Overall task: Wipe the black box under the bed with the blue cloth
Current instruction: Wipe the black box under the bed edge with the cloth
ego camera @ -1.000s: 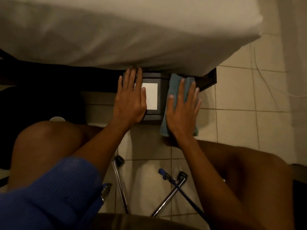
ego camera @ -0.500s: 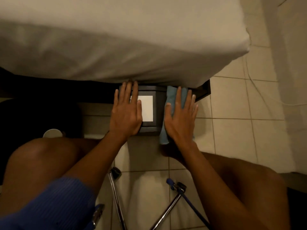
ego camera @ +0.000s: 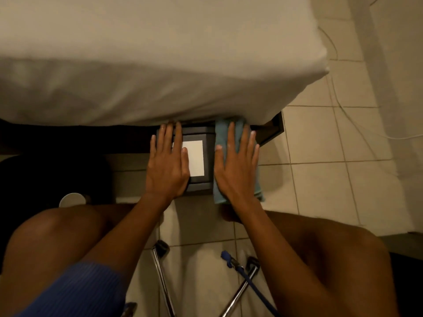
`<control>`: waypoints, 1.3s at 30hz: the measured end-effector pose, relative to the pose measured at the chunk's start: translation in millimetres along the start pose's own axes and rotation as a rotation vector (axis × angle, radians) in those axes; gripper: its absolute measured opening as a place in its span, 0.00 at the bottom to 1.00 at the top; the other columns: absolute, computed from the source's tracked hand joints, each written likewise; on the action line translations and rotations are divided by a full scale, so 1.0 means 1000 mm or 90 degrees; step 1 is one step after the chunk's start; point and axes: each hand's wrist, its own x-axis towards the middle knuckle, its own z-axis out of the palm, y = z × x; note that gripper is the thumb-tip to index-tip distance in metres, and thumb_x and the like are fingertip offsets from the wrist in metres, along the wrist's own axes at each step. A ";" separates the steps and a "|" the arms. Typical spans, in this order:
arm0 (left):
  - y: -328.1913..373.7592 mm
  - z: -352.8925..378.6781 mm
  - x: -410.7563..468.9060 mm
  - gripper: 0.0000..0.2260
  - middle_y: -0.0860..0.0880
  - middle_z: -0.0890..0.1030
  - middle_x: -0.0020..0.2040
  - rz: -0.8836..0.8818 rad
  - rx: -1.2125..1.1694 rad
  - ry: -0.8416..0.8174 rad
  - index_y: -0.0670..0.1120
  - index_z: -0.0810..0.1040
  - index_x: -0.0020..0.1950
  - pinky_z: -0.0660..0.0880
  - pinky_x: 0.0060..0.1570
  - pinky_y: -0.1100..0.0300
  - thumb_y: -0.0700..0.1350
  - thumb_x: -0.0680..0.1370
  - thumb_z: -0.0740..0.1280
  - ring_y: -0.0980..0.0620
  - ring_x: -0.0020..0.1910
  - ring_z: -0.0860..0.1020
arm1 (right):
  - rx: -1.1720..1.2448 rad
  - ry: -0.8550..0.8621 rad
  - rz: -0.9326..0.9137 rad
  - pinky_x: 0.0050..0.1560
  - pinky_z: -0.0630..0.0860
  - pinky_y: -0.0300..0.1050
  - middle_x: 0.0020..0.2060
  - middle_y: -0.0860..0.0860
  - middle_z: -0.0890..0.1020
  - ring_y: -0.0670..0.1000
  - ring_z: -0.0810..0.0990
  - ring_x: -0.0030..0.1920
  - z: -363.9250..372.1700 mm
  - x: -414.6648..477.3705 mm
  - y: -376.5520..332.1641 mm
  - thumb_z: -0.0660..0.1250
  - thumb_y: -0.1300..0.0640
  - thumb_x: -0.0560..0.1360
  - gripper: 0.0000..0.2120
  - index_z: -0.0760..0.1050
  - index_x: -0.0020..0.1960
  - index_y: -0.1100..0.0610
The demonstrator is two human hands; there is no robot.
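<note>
Home bedroom, sheeted bed (ego camera: 160,65), tiled floor (ego camera: 320,145), trailing cable (ego camera: 343,110)

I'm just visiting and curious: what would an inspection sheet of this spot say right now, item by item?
Surface: beige tiled floor, bare around the box.
Job's things: black box with a white label, partly under the bed; blue cloth pressed on its right side.
Clutter: white cup on the left; chrome legs below.
Hands: left hand flat on the box top; right hand flat on the cloth.
Cables: white cord trailing across the tiles on the right; blue strap by the chrome legs.
Surroundings: white sheet on the bed; dark bed frame corner.
</note>
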 end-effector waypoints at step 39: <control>0.001 -0.002 0.001 0.27 0.44 0.51 0.81 0.002 0.029 -0.008 0.45 0.48 0.81 0.45 0.79 0.49 0.51 0.83 0.44 0.49 0.80 0.47 | 0.030 -0.015 0.007 0.81 0.43 0.57 0.82 0.52 0.41 0.53 0.38 0.82 -0.005 -0.009 0.004 0.43 0.41 0.84 0.31 0.40 0.83 0.49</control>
